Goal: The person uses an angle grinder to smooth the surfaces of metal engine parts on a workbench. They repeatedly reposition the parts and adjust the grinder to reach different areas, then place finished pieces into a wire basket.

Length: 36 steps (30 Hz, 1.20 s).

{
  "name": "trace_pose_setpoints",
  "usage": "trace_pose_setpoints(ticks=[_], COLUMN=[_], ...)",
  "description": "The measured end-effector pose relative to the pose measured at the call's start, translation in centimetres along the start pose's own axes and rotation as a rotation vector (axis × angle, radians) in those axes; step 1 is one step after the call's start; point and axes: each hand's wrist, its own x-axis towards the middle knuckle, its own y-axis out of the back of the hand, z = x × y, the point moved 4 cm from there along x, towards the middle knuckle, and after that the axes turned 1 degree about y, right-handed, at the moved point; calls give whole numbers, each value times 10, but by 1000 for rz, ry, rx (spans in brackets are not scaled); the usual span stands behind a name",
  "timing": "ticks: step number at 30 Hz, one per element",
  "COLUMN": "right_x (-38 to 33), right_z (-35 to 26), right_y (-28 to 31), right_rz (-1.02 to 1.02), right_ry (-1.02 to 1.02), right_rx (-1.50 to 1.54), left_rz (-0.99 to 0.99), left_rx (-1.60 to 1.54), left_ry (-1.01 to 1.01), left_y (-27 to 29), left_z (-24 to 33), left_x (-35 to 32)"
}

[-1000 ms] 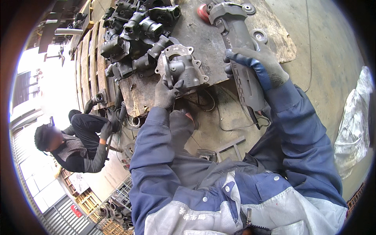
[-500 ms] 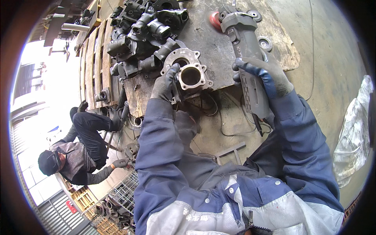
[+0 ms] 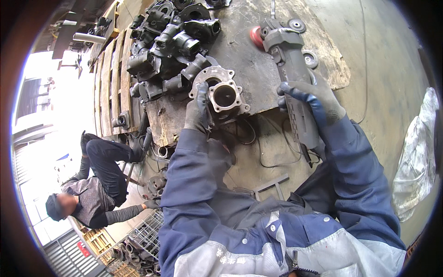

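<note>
My gloved left hand (image 3: 198, 111) is closed round the side of a grey metal casting (image 3: 224, 110), which has a square four-holed flange round a wide bore and a larger round flange behind it. The casting is at the near edge of the wooden work surface (image 3: 258, 87). In my gloved right hand (image 3: 318, 99) is a dark angle grinder (image 3: 295, 69), gripped by its body. Its red disc (image 3: 256, 37) points to the far left, over the board. The grinder's cord drops from its near end.
A heap of dark castings (image 3: 173, 51) fills the board's left side. Two spare discs (image 3: 310, 59) lie beside the grinder. A wooden pallet (image 3: 108, 83) stands left, with a seated person (image 3: 90, 194) nearer. A wire basket (image 3: 145, 233) holds more parts. Cables (image 3: 272, 164) trail on the floor.
Both hands keep their grips, and the casting and grinder have barely shifted in the view. The seated person at left has moved slightly, the near arm reaching a little further right.
</note>
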Motion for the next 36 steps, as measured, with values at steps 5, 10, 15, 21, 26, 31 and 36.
trace_pose_setpoints(ticks=[5, 10, 15, 21, 26, 31, 36], right_x=[-7, -5, -2, -6, -21, -30, -33], right_z=[3, 10, 14, 21, 36, 53, 65], right_y=[-5, -9, -11, -12, -12, -17, -26], right_rz=[61, 113, 82, 24, -34, -98, -132], right_ry=[-40, -47, -54, -109, -174, -155, -140], right_rx=[-233, -203, -198, -268, -368, -514, -510], left_rz=[56, 111, 238, 513, -59, -295, -283], left_rx=[165, 167, 258, 159, 407, 71, -238], left_ry=[-45, -67, -16, -700, -414, -132, -57], left_y=[3, 7, 16, -14, -89, -137, -156], left_z=[-1, -7, 2, 44, -3, -35, -41], left_x=[-5, -5, -19, -88, -142, -144, -133])
